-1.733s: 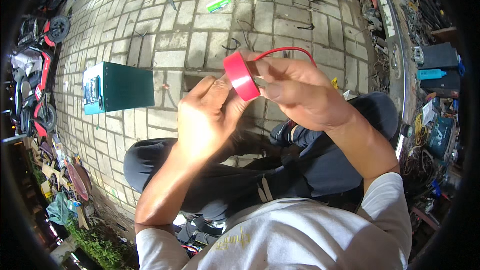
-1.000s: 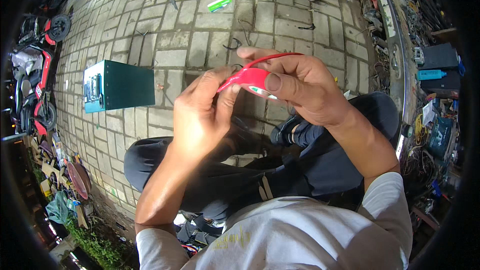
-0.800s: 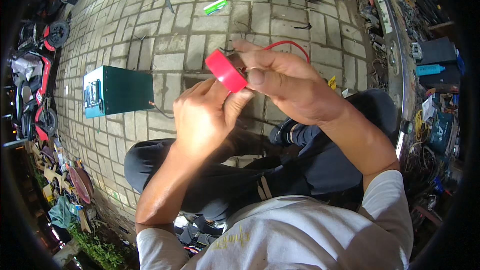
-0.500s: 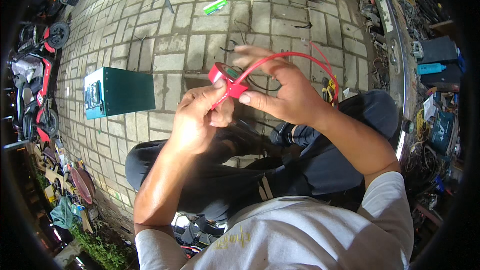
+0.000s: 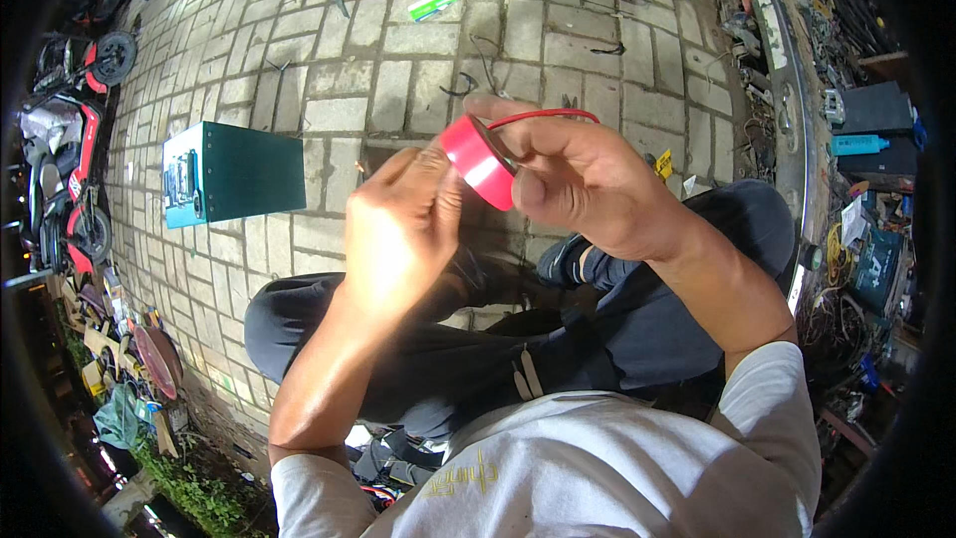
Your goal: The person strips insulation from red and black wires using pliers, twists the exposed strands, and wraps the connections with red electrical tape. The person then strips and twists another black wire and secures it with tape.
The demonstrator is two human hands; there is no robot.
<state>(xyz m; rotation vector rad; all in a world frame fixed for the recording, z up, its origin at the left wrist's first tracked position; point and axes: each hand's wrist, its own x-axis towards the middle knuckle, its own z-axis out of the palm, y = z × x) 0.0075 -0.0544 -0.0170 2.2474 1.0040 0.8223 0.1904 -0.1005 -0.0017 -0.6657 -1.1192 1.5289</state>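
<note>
Between my hands is a roll of red tape (image 5: 480, 163), its broad outer face turned toward me. My right hand (image 5: 612, 184) grips the roll with the thumb on its near edge and the fingers behind. A thin red cable (image 5: 548, 114) runs behind the roll and arcs over the right fingers. My left hand (image 5: 393, 224) is closed beside the roll's left edge, fingers curled in a pinch. A small copper-coloured tip (image 5: 359, 167) pokes out past its far side, seemingly the cable's end. The pinched part is hidden by the fingers.
On the paving, a dark green box (image 5: 249, 174) stands to the left. A green-and-white packet (image 5: 432, 5) and dark cable scraps (image 5: 460, 86) lie ahead. Yellow-handled pliers (image 5: 663, 164) show beside my right knee. Clutter lines the right edge; a red scooter (image 5: 85, 184) stands far left.
The tape roll has turned and shifted right, from the left fingers into the right hand's grip. The right fingers, spread before, now close around it. The cable's large loop has dropped mostly from sight.
</note>
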